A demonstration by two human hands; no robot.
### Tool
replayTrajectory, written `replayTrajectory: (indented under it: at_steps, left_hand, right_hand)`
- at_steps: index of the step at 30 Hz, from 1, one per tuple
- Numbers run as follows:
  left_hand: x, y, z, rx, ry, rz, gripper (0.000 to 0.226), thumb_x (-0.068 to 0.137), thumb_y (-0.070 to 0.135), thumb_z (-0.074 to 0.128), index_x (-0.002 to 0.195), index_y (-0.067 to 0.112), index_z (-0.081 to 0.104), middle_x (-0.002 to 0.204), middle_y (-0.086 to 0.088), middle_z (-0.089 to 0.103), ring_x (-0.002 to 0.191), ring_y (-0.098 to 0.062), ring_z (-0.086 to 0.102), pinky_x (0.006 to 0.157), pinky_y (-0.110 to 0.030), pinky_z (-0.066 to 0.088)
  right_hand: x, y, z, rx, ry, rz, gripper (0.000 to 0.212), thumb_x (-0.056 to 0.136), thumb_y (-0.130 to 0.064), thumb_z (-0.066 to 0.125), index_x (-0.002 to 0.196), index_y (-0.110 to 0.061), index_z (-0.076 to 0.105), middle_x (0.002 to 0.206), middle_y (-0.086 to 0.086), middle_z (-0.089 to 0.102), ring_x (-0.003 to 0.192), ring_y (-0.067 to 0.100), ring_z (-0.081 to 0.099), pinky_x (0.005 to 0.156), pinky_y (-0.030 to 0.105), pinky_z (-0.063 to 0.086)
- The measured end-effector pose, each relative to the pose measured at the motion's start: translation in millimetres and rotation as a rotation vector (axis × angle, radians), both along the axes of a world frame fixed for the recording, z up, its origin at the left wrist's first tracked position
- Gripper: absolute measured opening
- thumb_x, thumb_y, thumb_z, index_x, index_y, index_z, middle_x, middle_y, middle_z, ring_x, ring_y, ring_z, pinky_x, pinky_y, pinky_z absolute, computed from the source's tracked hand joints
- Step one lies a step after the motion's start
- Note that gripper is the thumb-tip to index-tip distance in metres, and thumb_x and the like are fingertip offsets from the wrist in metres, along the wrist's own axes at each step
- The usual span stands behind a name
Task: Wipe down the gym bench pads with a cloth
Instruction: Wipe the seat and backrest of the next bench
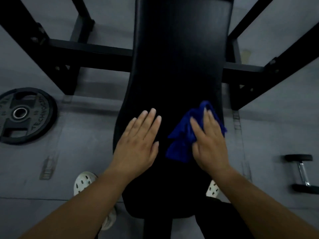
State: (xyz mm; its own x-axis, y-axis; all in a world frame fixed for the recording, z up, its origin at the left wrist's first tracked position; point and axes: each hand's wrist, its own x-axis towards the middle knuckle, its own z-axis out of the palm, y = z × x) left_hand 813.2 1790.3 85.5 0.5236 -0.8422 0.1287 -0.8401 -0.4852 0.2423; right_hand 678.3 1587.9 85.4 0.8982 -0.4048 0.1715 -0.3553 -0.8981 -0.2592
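Head view: blue cloth [181, 144] is pressed to the bench pad [181, 57] under the flat right hand [209, 144]; the left hand [138, 142] is laid open alongside. Overlapping strokes are advised

The long black bench pad [177, 66] is bare ahead of both hands, so there is room to slide forward. The left hand [138, 142] lies flat on the pad, and the right hand [208, 144] presses the blue cloth [179, 144] just beside it, with a thin gap between. Black frame bars [89, 52] stick out from both sides of the pad. A weight plate [24, 116] and a dumbbell [302, 173] lie on the floor [276, 126], well apart.
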Motion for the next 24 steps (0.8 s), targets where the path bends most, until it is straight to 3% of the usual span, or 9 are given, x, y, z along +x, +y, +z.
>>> replayTrajectory:
  at_steps: [2,4,7,9,13,15,18,20,24]
  left_hand:
    - [-0.8,-7.7,-3.7,-0.001,-0.032,0.038,0.065,0.097,0.034,0.041,0.156,0.009,0.028,0.165,-0.011,0.019,0.153,-0.024,0.016,0.123,-0.043,0.018]
    - [-1.3,-8.7,-6.8,0.000,-0.059,0.045,0.062,0.098,0.031,0.039,0.155,0.006,0.031,0.164,-0.013,0.021,0.152,-0.026,0.019,0.123,-0.044,0.020]
    - [1.9,-3.6,-10.5,0.011,-0.093,0.007,0.060,0.100,0.030,0.040,0.154,0.004,0.033,0.164,-0.013,0.021,0.153,-0.026,0.018,0.122,-0.045,0.021]
    - [4.7,-0.5,-12.0,0.010,-0.115,-0.009,0.059,0.102,0.031,0.038,0.153,0.005,0.034,0.164,-0.013,0.021,0.153,-0.026,0.017,0.123,-0.045,0.020]
    - [3.0,0.6,-16.1,-0.028,-0.106,-0.006,0.058,0.104,0.035,0.034,0.154,0.006,0.033,0.164,-0.012,0.022,0.153,-0.025,0.017,0.123,-0.045,0.020]
    - [3.2,0.1,-17.0,-0.047,-0.095,-0.002,0.058,0.103,0.035,0.035,0.154,0.007,0.033,0.164,-0.012,0.023,0.153,-0.025,0.018,0.122,-0.046,0.021]
    - [7.6,0.4,-15.9,-0.039,-0.116,-0.024,0.057,0.102,0.034,0.038,0.152,0.005,0.038,0.163,-0.012,0.024,0.152,-0.025,0.020,0.121,-0.046,0.024]
    - [10.2,0.8,-15.1,-0.034,-0.127,-0.036,0.058,0.102,0.035,0.038,0.151,0.005,0.039,0.163,-0.012,0.025,0.152,-0.025,0.021,0.121,-0.046,0.025]
    - [8.0,-1.3,-10.9,-0.018,-0.147,-0.031,0.060,0.101,0.036,0.037,0.152,0.005,0.036,0.163,-0.013,0.024,0.152,-0.027,0.021,0.121,-0.046,0.023]
  right_hand:
    - [26.8,3.4,7.1,0.059,-0.038,-0.140,0.071,0.080,-0.024,0.038,0.151,-0.015,0.039,0.162,0.022,0.015,0.152,0.036,0.008,0.122,0.050,0.012]
    - [20.0,21.7,-3.0,0.065,-0.041,-0.041,0.069,0.086,-0.035,0.046,0.152,-0.020,0.038,0.163,0.023,0.012,0.152,0.038,0.003,0.122,0.051,0.007]
    - [-43.6,27.9,-22.3,-0.057,0.075,0.237,0.067,0.092,-0.051,0.052,0.152,-0.025,0.037,0.163,0.017,0.017,0.151,0.036,0.015,0.117,0.053,0.025]
    - [-52.6,-2.1,-20.4,-0.055,0.030,0.232,0.059,0.095,-0.044,0.048,0.149,-0.022,0.038,0.160,0.018,0.025,0.147,0.036,0.025,0.110,0.054,0.034]
    - [46.1,-40.9,20.6,0.092,-0.239,-0.137,0.061,0.093,-0.019,0.039,0.153,-0.014,0.032,0.160,0.024,0.021,0.148,0.039,0.021,0.117,0.051,0.029]
    - [87.3,-36.8,33.4,0.060,-0.283,-0.126,0.065,0.087,-0.013,0.039,0.152,-0.013,0.035,0.160,0.024,0.023,0.148,0.040,0.021,0.118,0.054,0.026]
    - [55.6,-7.6,10.9,-0.008,-0.172,0.050,0.058,0.091,-0.023,0.049,0.149,-0.015,0.043,0.160,0.022,0.023,0.151,0.037,0.016,0.121,0.052,0.017]
    - [12.8,-4.9,1.6,0.022,-0.120,0.103,0.056,0.096,-0.031,0.051,0.150,-0.019,0.042,0.161,0.019,0.025,0.151,0.033,0.018,0.120,0.051,0.022]
    - [48.1,-43.4,15.9,0.089,-0.219,-0.157,0.057,0.096,-0.032,0.045,0.150,-0.015,0.037,0.159,0.021,0.026,0.148,0.036,0.022,0.118,0.051,0.027]
